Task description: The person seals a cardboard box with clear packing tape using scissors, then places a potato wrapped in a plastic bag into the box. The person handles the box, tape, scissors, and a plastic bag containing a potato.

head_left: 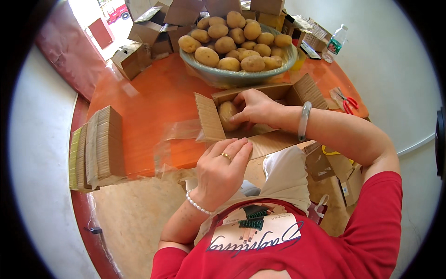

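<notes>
An open cardboard box stands at the table's near edge with its flaps spread. Inside it, against the left wall, is a potato. My right hand reaches into the box from the right, its thumb and fingers closed on the potato. Over the near flap lies my left hand, fingers stretched out flat and holding nothing. Just beyond the box, a large bowl lined with clear plastic is heaped with potatoes. The box floor is partly hidden by my right hand.
Flattened cardboard stands stacked at the table's left edge. Clear tape strips cling to the orange table. Red-handled scissors lie at right, with a plastic bottle farther back. Several open cartons crowd the far side.
</notes>
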Available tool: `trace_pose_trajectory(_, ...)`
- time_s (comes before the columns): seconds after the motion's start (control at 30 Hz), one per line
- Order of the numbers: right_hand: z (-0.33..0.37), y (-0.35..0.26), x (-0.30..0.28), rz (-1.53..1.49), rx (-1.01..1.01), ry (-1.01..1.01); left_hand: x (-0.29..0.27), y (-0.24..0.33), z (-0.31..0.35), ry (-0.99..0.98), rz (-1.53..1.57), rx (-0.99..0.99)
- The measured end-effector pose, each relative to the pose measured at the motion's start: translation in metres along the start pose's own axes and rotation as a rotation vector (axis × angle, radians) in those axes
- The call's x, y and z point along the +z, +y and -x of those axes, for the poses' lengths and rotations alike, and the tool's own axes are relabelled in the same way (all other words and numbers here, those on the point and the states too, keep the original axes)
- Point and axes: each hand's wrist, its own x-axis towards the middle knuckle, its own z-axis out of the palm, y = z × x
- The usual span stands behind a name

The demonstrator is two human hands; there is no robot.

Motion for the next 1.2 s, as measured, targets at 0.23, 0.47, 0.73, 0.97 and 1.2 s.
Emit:
trace_pose_trajectory(0.23, 0.004, 0.0, 0.002, 0.562, -0.399, 0.162, 0.002, 0.001, -0.001, 0.003, -0.001, 0.006)
trace_pose_trajectory(0.47, -0.002, -0.006, -0.003, 0.58, -0.374, 0.062, 0.0, 0.006, -0.002, 0.004, -0.053, -0.01)
trace_pose_trajectory(0.73, 0.007, -0.004, -0.026, 0.502, -0.331, 0.093, -0.003, 0.016, -0.008, -0.071, -0.13, -0.032)
trace_pose_trajectory(0.97, 0.005, 0.002, -0.017, 0.533, -0.35, 0.02, -0.008, 0.028, -0.011, -0.136, -0.137, -0.072)
trace_pose_trajectory(1.2, 0.008, -0.01, -0.003, 0.64, -0.486, 0.047, -0.009, 0.027, -0.01, -0.167, -0.168, -0.065)
